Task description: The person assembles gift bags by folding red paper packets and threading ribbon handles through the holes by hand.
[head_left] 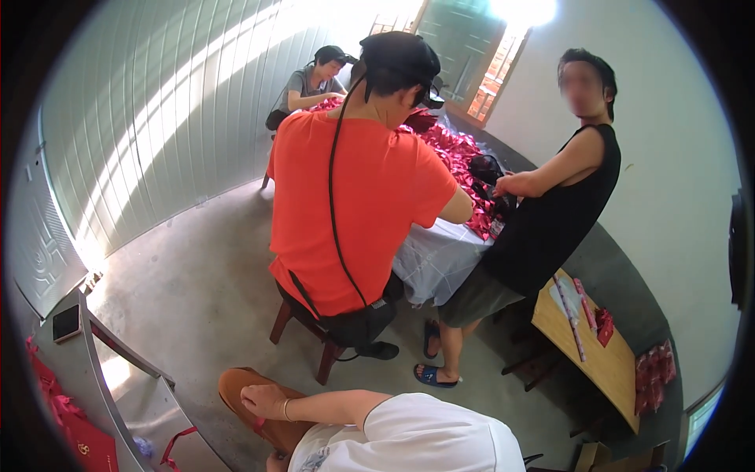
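From the lower edge comes my right arm, in a white short sleeve and with a thin band at the wrist. My right hand [266, 401] rests on a rounded brown surface [237, 381] that looks like a trouser leg, its fingers loosely bent over it and nothing visible in them. A narrow red strip [259, 425] shows just below this hand. Only a small part of my left hand [277, 462] appears at the lower edge, beside the brown cloth; its fingers are mostly hidden.
Ahead, a person in orange [354, 197] sits on a wooden stool [281, 322] at a plastic-covered table [440, 256] heaped with shiny red pieces [452, 149]. Another stands in black [570, 208]; a third sits behind [303, 85]. A phone [67, 323] lies left; a wooden table [602, 366] stands right.
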The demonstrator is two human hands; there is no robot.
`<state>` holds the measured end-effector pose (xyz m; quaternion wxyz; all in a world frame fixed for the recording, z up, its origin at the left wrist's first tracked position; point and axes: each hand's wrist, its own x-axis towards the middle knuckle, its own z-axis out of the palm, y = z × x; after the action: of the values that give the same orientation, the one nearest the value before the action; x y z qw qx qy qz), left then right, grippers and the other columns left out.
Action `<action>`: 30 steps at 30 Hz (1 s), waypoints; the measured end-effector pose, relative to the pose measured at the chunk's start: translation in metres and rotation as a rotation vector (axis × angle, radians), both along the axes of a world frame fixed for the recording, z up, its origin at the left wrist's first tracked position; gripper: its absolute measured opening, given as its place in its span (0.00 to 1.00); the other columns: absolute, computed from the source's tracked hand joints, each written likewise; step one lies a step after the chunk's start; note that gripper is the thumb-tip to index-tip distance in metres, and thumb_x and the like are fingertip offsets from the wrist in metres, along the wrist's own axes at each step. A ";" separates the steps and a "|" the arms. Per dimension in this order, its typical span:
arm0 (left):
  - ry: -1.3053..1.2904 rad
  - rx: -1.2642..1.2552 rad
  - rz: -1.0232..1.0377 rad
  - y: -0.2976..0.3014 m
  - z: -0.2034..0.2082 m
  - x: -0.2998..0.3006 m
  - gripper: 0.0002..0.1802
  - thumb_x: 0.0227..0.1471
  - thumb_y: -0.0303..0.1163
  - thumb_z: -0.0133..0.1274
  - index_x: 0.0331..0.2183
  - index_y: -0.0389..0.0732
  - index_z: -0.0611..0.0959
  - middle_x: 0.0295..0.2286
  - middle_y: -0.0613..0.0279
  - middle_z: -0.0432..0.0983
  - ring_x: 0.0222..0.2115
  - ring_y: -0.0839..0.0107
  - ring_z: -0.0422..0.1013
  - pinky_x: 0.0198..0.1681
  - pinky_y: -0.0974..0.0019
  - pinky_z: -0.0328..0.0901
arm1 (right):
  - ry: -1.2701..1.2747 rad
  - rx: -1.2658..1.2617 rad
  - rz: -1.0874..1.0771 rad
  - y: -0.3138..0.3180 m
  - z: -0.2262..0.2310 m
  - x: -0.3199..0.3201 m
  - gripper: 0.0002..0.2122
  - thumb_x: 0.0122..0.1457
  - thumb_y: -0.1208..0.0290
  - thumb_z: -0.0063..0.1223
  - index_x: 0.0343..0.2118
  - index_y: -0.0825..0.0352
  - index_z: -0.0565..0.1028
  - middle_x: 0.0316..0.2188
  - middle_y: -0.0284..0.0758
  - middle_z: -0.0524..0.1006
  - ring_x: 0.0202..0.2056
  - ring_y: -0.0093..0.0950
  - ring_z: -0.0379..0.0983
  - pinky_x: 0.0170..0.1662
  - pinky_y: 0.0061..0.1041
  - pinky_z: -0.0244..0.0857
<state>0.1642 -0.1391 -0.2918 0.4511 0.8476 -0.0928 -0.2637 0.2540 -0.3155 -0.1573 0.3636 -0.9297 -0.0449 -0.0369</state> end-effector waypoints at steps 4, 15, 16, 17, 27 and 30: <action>0.010 0.001 -0.014 0.002 -0.003 -0.008 0.17 0.48 0.36 0.55 0.33 0.29 0.82 0.29 0.34 0.76 0.34 0.44 0.76 0.34 0.54 0.69 | 0.017 -0.004 -0.004 0.002 0.001 0.001 0.07 0.58 0.66 0.47 0.30 0.63 0.72 0.30 0.37 0.77 0.35 0.39 0.75 0.39 0.38 0.69; 0.006 0.014 -0.052 0.008 -0.003 -0.006 0.17 0.48 0.36 0.55 0.33 0.29 0.82 0.29 0.34 0.76 0.34 0.43 0.76 0.34 0.54 0.69 | 0.011 -0.010 -0.009 0.003 0.000 0.001 0.06 0.58 0.66 0.48 0.30 0.63 0.72 0.29 0.37 0.77 0.34 0.40 0.75 0.38 0.39 0.69; 0.007 0.017 -0.055 0.009 -0.003 -0.007 0.17 0.48 0.36 0.55 0.33 0.29 0.82 0.29 0.34 0.76 0.34 0.43 0.76 0.34 0.54 0.69 | 0.012 -0.009 -0.010 0.003 0.000 0.001 0.06 0.58 0.66 0.48 0.30 0.63 0.72 0.29 0.37 0.77 0.34 0.40 0.75 0.38 0.39 0.69; 0.008 0.020 -0.059 0.009 -0.004 -0.007 0.17 0.48 0.36 0.55 0.33 0.29 0.82 0.29 0.34 0.76 0.34 0.43 0.76 0.34 0.54 0.69 | 0.001 -0.015 -0.013 0.003 0.001 0.001 0.06 0.57 0.67 0.48 0.29 0.63 0.72 0.29 0.37 0.77 0.34 0.40 0.75 0.38 0.39 0.69; 0.016 0.047 -0.091 0.014 -0.005 -0.009 0.17 0.48 0.36 0.55 0.33 0.30 0.82 0.29 0.35 0.76 0.34 0.42 0.76 0.34 0.53 0.69 | 0.012 -0.024 -0.019 0.003 0.001 0.002 0.06 0.57 0.67 0.48 0.30 0.63 0.72 0.29 0.37 0.77 0.34 0.39 0.75 0.38 0.39 0.69; 0.021 0.054 -0.091 0.018 -0.005 -0.012 0.17 0.47 0.36 0.55 0.33 0.30 0.82 0.29 0.35 0.76 0.34 0.42 0.75 0.34 0.53 0.69 | 0.033 -0.036 -0.017 0.006 0.004 0.002 0.06 0.58 0.67 0.48 0.30 0.63 0.73 0.29 0.37 0.77 0.34 0.39 0.75 0.38 0.39 0.69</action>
<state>0.1524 -0.1207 -0.2965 0.4164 0.8516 -0.1194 -0.2952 0.2563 -0.3090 -0.1536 0.3469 -0.9370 -0.0317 -0.0238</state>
